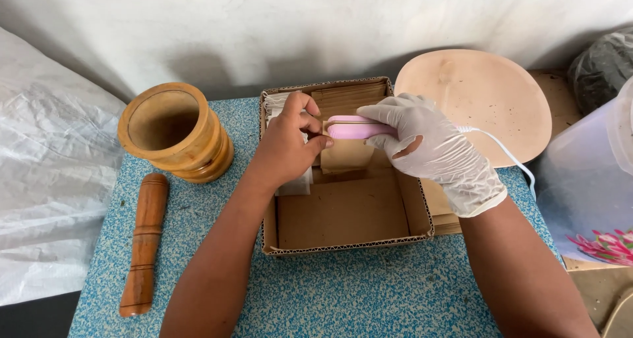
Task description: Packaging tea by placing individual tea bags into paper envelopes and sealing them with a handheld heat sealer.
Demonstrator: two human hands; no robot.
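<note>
My right hand (432,147), in a white glove torn at the thumb side, grips a pink and white hand-held sealer (356,127) with a white cord (508,155). The sealer is clamped across the top of a small brown paper pouch (346,155). My bare left hand (288,140) pinches the pouch's left top corner next to the sealer's tip. Both hands hover over an open cardboard box (343,216). White sachets (295,183) stand along the box's left wall, under my left hand. More brown pouches (349,97) are stacked at its far end.
A wooden mortar (175,132) stands at the left of the blue speckled table (369,292), with a wooden pestle (145,242) lying in front of it. A round pale lid (488,104) rests at the right rear. A translucent plastic container (590,180) stands at the right; plastic sheeting (46,173) lies at the left.
</note>
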